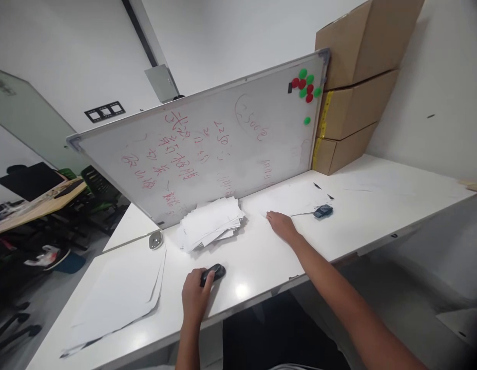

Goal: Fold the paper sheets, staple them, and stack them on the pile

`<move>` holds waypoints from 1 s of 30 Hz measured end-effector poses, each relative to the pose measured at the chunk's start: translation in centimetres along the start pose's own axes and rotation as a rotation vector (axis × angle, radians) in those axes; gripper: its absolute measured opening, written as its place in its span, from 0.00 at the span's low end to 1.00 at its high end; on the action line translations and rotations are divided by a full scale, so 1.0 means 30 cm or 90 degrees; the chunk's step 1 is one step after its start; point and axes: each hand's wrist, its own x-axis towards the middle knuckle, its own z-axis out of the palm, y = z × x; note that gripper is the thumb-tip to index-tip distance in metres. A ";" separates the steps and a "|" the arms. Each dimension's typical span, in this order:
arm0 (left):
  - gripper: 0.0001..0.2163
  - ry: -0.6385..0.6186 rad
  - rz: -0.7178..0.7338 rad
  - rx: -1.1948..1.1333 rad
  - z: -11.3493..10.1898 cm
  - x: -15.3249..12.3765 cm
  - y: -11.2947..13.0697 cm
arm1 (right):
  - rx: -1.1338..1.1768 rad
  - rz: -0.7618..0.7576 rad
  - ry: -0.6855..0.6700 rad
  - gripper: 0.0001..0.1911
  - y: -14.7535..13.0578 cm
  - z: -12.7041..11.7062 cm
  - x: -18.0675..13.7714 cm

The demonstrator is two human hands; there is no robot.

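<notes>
A black computer mouse (pixel 218 271) is in my left hand (pixel 195 293), whose fingers and thumb close around its near end, low over the white desk near the front edge. Farther out, my right hand (pixel 281 225) reaches palm down to the desk top, its fingers stretched forward and nothing visible in them. Its fingertips lie by a faint white sheet of paper (pixel 288 199). To the right of that hand is a small dark blue object with a thin cord (pixel 323 211). On the left, an untidy stack of white papers (pixel 211 223) leans near the whiteboard.
A whiteboard (pixel 230 133) with red writing and round magnets stands along the desk's back. Cardboard boxes (pixel 354 113) are stacked at right. A grey mouse (pixel 155 240) and large sheets (pixel 115 293) lie at left. Small dark bits (pixel 323 190) lie near the boxes.
</notes>
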 end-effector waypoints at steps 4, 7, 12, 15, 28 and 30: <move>0.17 -0.017 -0.011 0.002 -0.004 0.005 0.002 | -0.014 0.082 0.021 0.19 0.006 -0.010 0.004; 0.17 -0.019 -0.011 0.001 -0.003 0.006 0.003 | -0.039 0.105 0.048 0.19 0.001 -0.017 0.001; 0.17 -0.012 -0.005 -0.007 -0.001 0.000 0.002 | -0.008 0.083 0.044 0.17 0.003 -0.014 -0.002; 0.17 -0.010 -0.009 -0.002 -0.001 -0.003 0.003 | 0.082 0.102 -0.032 0.22 0.026 -0.032 -0.002; 0.17 -0.012 -0.005 -0.007 -0.013 -0.004 0.015 | 0.259 0.059 -0.166 0.29 0.072 -0.082 -0.009; 0.17 -0.013 -0.003 -0.007 -0.012 -0.003 0.015 | 0.259 0.064 -0.153 0.28 0.070 -0.078 -0.010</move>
